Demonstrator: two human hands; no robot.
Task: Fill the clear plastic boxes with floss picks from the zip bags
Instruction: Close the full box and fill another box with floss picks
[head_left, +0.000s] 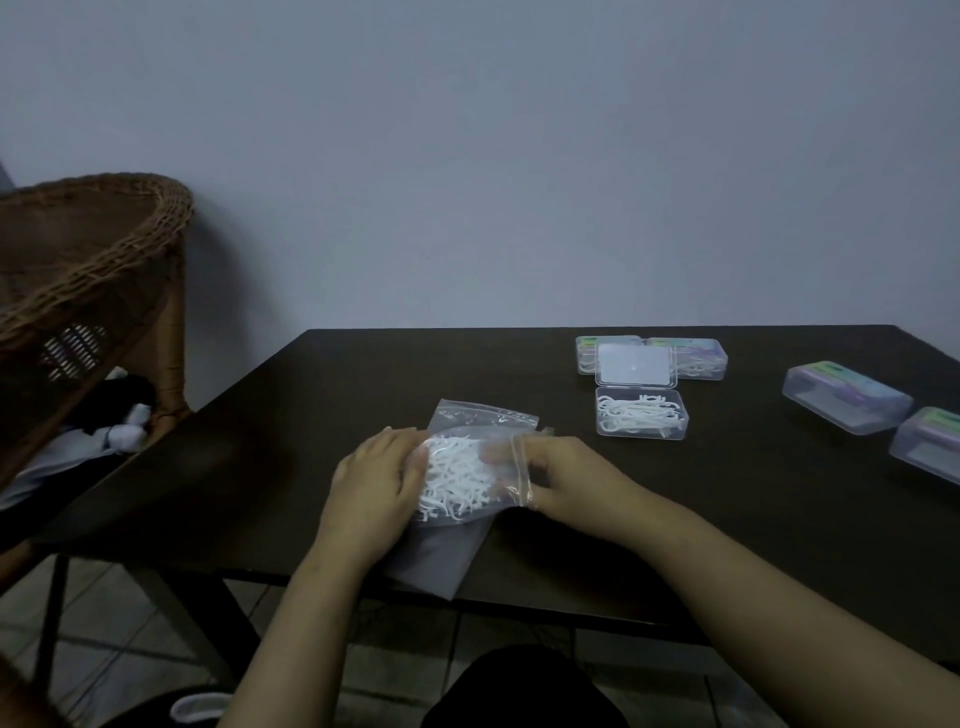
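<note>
At the far left a wicker chair (88, 270) is being kept well apart from the work. On the dark table (311, 395) a zip bag (467, 473) of white floss picks (452, 478) is being held between both hands, over a second, flatter bag (436, 556) lying at the near edge. The closed end of the bag is being cupped by the left hand (374, 483), its fingers curled round the bulge of picks. The mouth end, with its zip strip (521, 470) running front to back, is being gripped by the right hand (566, 480); whether its fingers are reaching inside cannot be told. The bag's long axis is thus lying left to right, its mouth pointing right. Beyond and to the right of that mouth, the open box (641, 418) is standing, partly filled, its lid (635, 365) raised behind it. The right hand is judged the nearer one, so the picks are likely being carried rightward and away. Closed boxes (847, 397) are lying farther right.
</note>
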